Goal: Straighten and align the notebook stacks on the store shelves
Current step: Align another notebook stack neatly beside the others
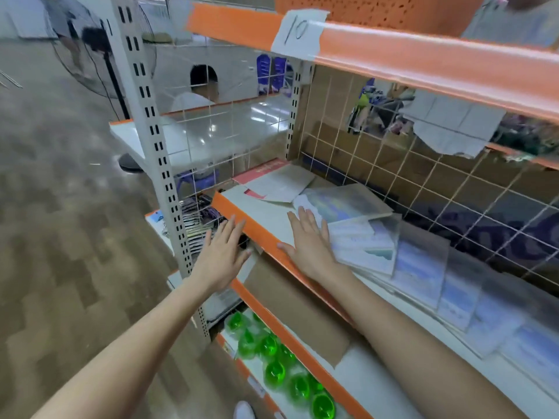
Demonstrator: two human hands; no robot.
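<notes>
Notebooks (363, 237) askew (overlapping) on shelf (266, 216)

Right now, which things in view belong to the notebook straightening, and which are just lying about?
Job:
- pale blue notebooks, skewed
- red-and-white notebooks, askew
- orange-edged shelf
- right hand, flat, beside the blue ones
- left hand, open, at the shelf edge

Lying about:
- green bottles
- paper label "10"
- standing fan

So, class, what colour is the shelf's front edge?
Orange, on the shelf edge; clearest in the head view.
</notes>
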